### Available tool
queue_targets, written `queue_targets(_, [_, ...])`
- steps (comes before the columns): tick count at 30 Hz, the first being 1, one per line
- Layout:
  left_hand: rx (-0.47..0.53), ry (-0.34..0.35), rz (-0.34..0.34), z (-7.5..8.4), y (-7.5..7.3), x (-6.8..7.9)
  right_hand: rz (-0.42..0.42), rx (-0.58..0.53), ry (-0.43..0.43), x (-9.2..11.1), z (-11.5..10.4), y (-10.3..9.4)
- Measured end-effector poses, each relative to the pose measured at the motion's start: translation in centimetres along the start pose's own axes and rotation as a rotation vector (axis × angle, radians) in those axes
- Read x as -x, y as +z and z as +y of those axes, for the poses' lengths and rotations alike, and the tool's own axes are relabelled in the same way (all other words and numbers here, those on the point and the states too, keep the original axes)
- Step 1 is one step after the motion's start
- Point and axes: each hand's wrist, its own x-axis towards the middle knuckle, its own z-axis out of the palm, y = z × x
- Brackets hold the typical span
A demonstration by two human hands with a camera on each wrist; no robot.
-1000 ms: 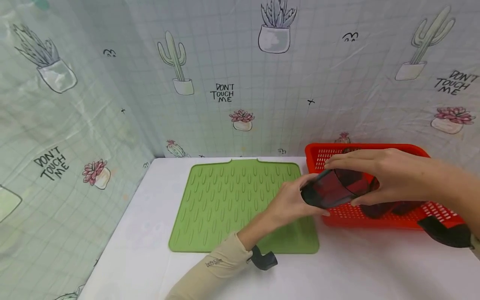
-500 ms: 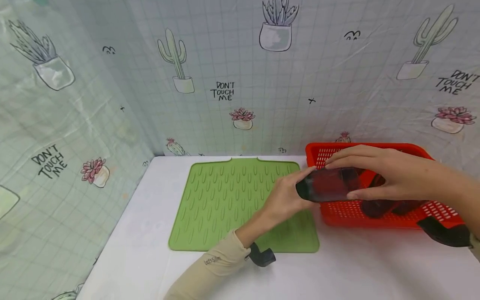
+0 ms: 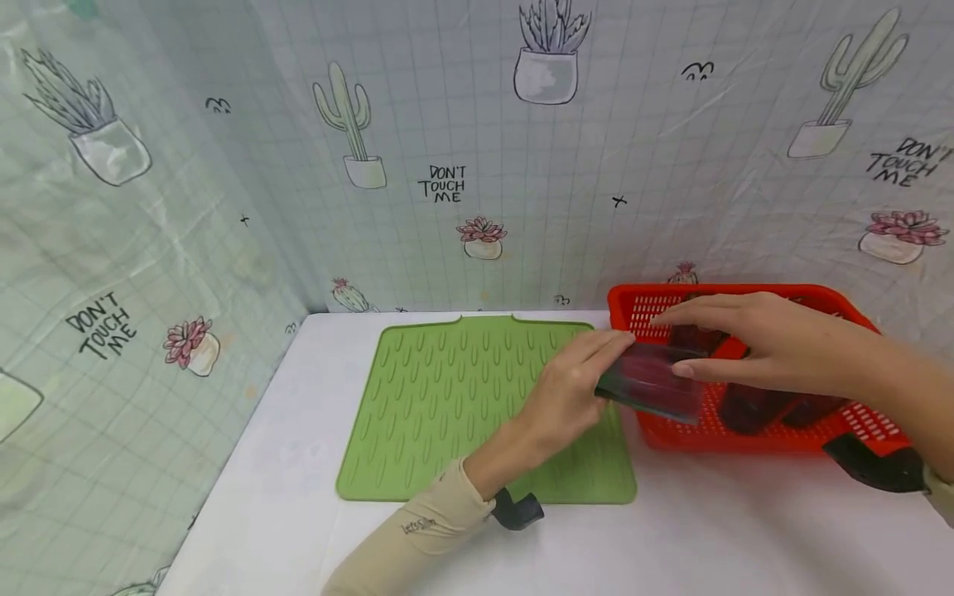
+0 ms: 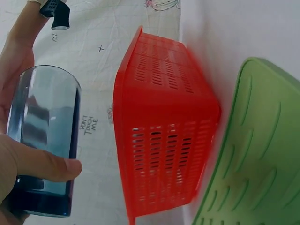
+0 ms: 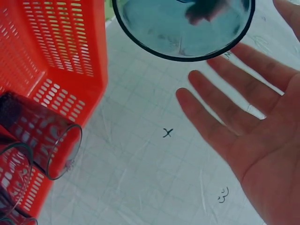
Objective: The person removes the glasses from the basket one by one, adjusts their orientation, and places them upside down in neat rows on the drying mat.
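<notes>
My left hand [image 3: 562, 393] grips a clear, dark-tinted drinking glass [image 3: 652, 385] round its base end. The glass lies tipped nearly on its side in the air, its mouth toward the right, in front of the red basket. In the left wrist view, the thumb presses along the side of the glass [image 4: 47, 126]. My right hand [image 3: 775, 343] hovers just beyond the mouth with straight, spread fingers. The right wrist view shows those fingers [image 5: 253, 93] close to the glass's round rim [image 5: 187, 58], holding nothing.
A red perforated plastic basket [image 3: 686, 443] stands at the right with several similar glasses [image 5: 40, 131] lying in it. Left of it, a green ribbed drying mat [image 3: 447, 406] lies on the white table [image 3: 268, 497]. A patterned curtain [image 3: 522, 165] hangs behind.
The right hand has let go of the glass and its fingers have straightened. The glass, kept in the left hand, has turned so its mouth end dips lower to the right.
</notes>
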Motion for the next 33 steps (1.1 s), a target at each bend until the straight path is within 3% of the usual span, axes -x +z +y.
queue_targets(7, [-0.323, 0.232, 0.098, 0.2, -0.4, -0.1, -0.098, -0.064, 0.110, -0.2, -0.2, 0.7])
queue_targets(12, [-0.387, 0.329, 0.147, 0.3, -0.6, -0.3, -0.170, -0.116, 0.148, -0.6, -0.5, 1.2])
queue_targets(18, [-0.383, 0.335, 0.111, 0.5, -0.7, -0.4, -0.257, -0.166, 0.175, -1.2, -1.3, 1.3])
queue_targets(23, [-0.385, 0.309, 0.090, 0.4, -0.5, -0.4, -0.299, -0.138, 0.217, -1.6, -1.9, 1.6])
queue_targets(33, [-0.450, 0.294, 0.049, 0.6, -0.5, -0.7, -0.253, -0.107, 0.270, -1.9, -2.1, 2.0])
